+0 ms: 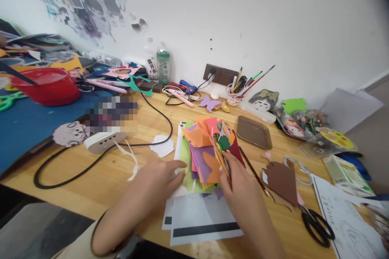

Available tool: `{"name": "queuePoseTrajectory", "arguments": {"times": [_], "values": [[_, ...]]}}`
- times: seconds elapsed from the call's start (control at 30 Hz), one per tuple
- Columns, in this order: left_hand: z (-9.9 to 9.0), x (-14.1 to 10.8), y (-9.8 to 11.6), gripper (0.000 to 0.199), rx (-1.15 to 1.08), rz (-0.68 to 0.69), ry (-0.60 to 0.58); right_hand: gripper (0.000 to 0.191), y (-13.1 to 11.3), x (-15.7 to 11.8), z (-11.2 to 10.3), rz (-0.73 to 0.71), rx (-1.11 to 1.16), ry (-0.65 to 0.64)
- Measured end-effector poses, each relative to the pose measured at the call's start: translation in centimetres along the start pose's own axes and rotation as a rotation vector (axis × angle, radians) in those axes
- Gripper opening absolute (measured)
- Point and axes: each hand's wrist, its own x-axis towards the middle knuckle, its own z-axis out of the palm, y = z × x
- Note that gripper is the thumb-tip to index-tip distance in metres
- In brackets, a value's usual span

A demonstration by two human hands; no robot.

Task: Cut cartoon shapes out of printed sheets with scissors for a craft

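My right hand (240, 186) is closed on a sheaf of coloured paper scraps (218, 151), held up on edge between thumb and fingers. Under and around it lies a loose pile of cut paper (200, 161) in orange, purple, red and green, on a light-green sheet (186, 151). My left hand (165, 174) is at the left side of this pile, thumb and index finger slightly apart, with nothing visible held in it. White printed sheets (205, 214) with black bars lie below the pile.
To the right are a brown tray (253, 131), a pencil (252, 170), brown paper (281, 180) and black scissors (317, 224). On the left, a black cable (91, 170) loops from a white power strip (105, 139). Bottles (163, 64) and a pen holder (235, 97) stand by the wall.
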Motion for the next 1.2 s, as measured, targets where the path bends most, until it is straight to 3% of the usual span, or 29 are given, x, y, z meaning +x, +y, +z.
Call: {"name": "queuePoseTrajectory", "arguments": {"times": [0.1,0.23,0.37,0.5,0.67,0.97,1.2], "values": [[1.2,1.1,0.3,0.038,0.004,0.057,-0.070,0.044,-1.1,-0.7,1.8,-0.070,-0.183,0.070],[2.0,1.7,0.5,0.037,-0.020,0.074,-0.059,0.057,-2.2,-1.3,3.8,-0.114,-0.351,0.157],[2.1,1.7,0.3,0.035,-0.035,0.064,-0.032,0.046,-2.5,-1.3,4.1,-0.097,-0.380,0.168],[2.6,2.1,0.3,0.031,-0.055,0.055,0.020,0.040,-2.3,-1.0,3.8,-0.122,-0.355,0.148],[3.1,3.3,0.4,0.023,-0.087,0.063,0.048,0.041,-1.6,-1.0,3.5,-0.131,-0.325,0.214],[3.1,3.6,0.0,0.017,-0.169,0.090,0.022,0.048,-0.4,0.0,0.4,0.035,-0.051,0.047],[3.4,4.1,0.4,0.024,-0.205,0.085,0.015,0.044,1.3,0.4,-1.9,0.152,0.113,0.021]]}}
